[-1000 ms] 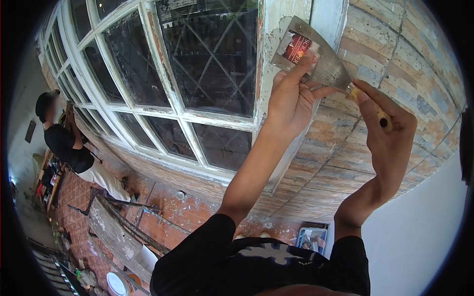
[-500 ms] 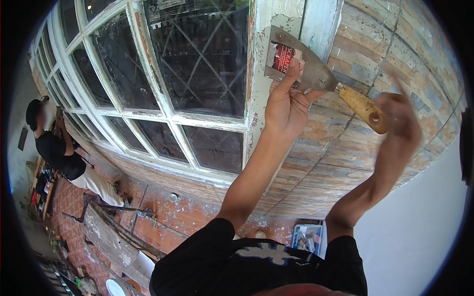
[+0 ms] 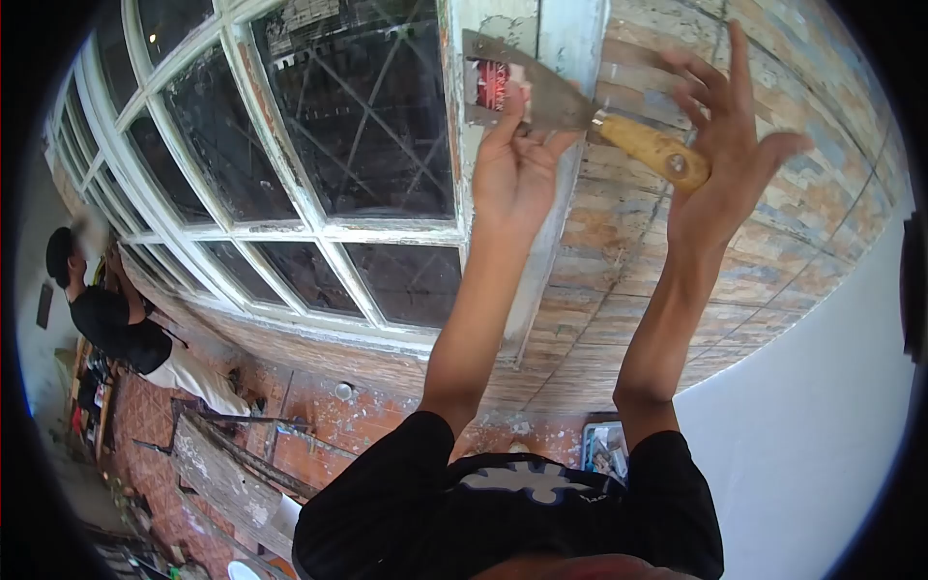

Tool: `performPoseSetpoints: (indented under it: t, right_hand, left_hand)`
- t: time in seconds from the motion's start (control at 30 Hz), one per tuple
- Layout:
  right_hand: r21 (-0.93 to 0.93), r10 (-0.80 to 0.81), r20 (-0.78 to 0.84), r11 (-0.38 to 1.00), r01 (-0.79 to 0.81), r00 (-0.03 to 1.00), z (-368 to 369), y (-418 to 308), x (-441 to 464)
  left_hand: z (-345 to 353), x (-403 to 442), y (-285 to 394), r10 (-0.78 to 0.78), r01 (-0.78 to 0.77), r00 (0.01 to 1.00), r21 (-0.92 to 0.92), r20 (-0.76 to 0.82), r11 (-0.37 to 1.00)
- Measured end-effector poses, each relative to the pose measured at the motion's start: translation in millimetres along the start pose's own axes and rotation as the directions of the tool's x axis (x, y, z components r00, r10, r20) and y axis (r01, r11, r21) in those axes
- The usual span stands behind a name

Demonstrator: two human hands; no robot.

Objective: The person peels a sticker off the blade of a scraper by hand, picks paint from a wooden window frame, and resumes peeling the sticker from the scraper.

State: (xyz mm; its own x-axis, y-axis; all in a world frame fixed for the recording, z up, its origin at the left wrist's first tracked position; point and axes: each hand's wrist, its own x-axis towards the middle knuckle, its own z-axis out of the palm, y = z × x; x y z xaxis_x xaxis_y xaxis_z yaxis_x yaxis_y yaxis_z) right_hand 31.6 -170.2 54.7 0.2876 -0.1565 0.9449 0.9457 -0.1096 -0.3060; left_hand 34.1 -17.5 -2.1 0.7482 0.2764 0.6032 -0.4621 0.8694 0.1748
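A scraper (image 3: 556, 95) with a wide metal blade, a red label and a yellow wooden handle lies across the upper middle, in front of the white window frame and the stone-look wall. My left hand (image 3: 514, 172) grips its blade, thumb on the label. Just right of the handle's end is my right hand (image 3: 720, 159), its fingers spread; whether its palm touches the handle is unclear. Peeling paint shows on the window frame (image 3: 493, 19) behind the blade.
At the far left a person (image 3: 111, 319) in black stands by the window (image 3: 348, 116). Below are a worn wooden plank (image 3: 227, 474), a small round container (image 3: 344, 391) on the tiled floor and a tray of items (image 3: 604, 449). Stone-patterned tiles (image 3: 619, 280) cover the wall at right.
My right hand has let go of the scraper's handle and spread its fingers. The scraper and my left hand have shifted left in view, with the blade still held.
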Motion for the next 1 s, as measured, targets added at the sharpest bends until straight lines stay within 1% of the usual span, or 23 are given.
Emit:
performPoseSetpoints:
  t: [0.03,0.07,0.1,0.13,0.17,0.23,0.33,0.43,0.47,0.53,0.6,0.63,0.67,0.7,0.73,0.77,0.8,0.83,0.9,0.93,1.0]
  right_hand:
    - [-0.101,-0.046,-0.034,0.994,0.042,0.998,-0.3,-1.6,4.1]
    - [0.084,0.006,-0.066,0.996,-0.001,0.998,-13.6,-0.7,6.6]
    - [0.268,0.07,-0.072,0.962,-0.048,0.995,-35.9,2.6,4.6]
    - [0.331,0.098,-0.14,0.943,-0.047,0.985,-49.2,1.8,5.6]
    - [0.307,0.071,-0.214,0.952,-0.002,0.974,-57.2,-2.3,4.5]
    - [0.309,0.024,-0.269,0.949,0.063,0.963,-64.1,-13.7,3.1]
    - [0.363,-0.032,-0.178,0.927,0.096,0.984,-68.8,-14.1,-0.7]
    - [0.338,-0.08,-0.108,0.934,0.112,0.991,-70.9,-7.0,-3.1]
    - [0.277,-0.102,-0.125,0.952,0.133,0.987,-72.1,-8.6,-1.8]
    - [0.146,-0.147,-0.145,0.975,0.169,0.978,-75.0,-16.9,3.0]
    - [0.215,-0.103,-0.23,0.964,0.154,0.968,-57.4,-24.4,6.1]
    - [0.152,-0.089,-0.247,0.98,0.129,0.965,-38.9,-25.7,7.3]
    - [-0.084,-0.065,-0.203,0.995,0.049,0.977,-18.2,-25.9,6.9]
    - [-0.262,-0.037,-0.163,0.965,-0.007,0.986,0.7,-26.1,1.6]
    - [-0.346,-0.025,-0.144,0.938,-0.026,0.989,4.2,-25.1,1.1]
    - [-0.265,-0.013,-0.167,0.964,-0.033,0.986,-21.9,-16.4,7.4]
    - [-0.181,0.0,-0.19,0.983,-0.035,0.982,-48.2,-7.7,13.3]
    - [-0.056,-0.032,-0.249,0.998,0.019,0.968,-76.8,-5.5,12.1]
    - [0.064,-0.021,-0.3,0.997,0.042,0.954,-105.9,-26.2,6.6]
    - [0.3,-0.042,-0.177,0.949,0.094,0.983,-116.3,-29.8,2.3]
    - [0.448,-0.083,-0.084,0.887,0.112,0.993,-120.0,-34.6,-0.7]
  left_hand:
    - [1.0,0.1,0.2,-0.028,0.029,0.999,-0.021,0.018,0.999]
    - [-0.1,-1.5,1.8,-0.046,0.048,0.998,-0.04,0.041,0.998]
    - [-1.4,-5.2,4.0,-0.061,0.063,0.997,-0.059,0.05,0.996]
    - [0.0,-5.4,2.5,-0.035,0.037,0.999,-0.041,0.041,0.998]
    - [1.1,-7.5,1.8,-0.044,0.046,0.998,-0.043,0.045,0.998]
    - [3.4,-10.2,-0.2,-0.06,0.063,0.997,-0.05,0.057,0.997]
    - [2.3,-12.7,-3.3,-0.064,0.065,0.998,-0.02,0.029,0.998]
    - [6.9,-16.2,-2.0,-0.091,0.092,0.996,-0.016,0.006,0.996]
    - [7.9,-17.5,-1.7,-0.11,0.11,0.994,-0.024,-0.006,0.994]
    - [5.2,-14.7,-0.8,-0.1,0.101,0.995,-0.037,0.021,0.994]
    - [3.4,-10.7,0.6,-0.092,0.094,0.995,-0.047,0.036,0.994]
    - [3.7,-10.1,0.4,-0.092,0.094,0.995,-0.05,0.035,0.994]
    - [3.3,-11.3,-1.5,-0.097,0.098,0.995,-0.055,0.027,0.994]
    - [2.7,-12.6,-4.2,-0.086,0.088,0.996,-0.07,0.027,0.994]
    - [2.3,-13.7,-5.6,-0.077,0.079,0.997,-0.083,0.026,0.993]
    - [2.9,-11.1,-4.7,-0.058,0.062,0.997,-0.093,0.042,0.994]
    - [-3.6,-9.0,-2.7,-0.109,0.115,0.993,-0.131,0.05,0.985]
    - [-3.4,-5.9,-2.0,-0.107,0.117,0.991,-0.135,0.078,0.984]
    - [-6.1,-8.3,-2.4,-0.118,0.132,0.987,-0.138,0.106,0.982]
    - [-5.6,-9.3,-2.5,-0.108,0.122,0.989,-0.139,0.101,0.983]
    - [-1.8,-11.2,-2.6,-0.083,0.095,0.992,-0.142,0.09,0.985]
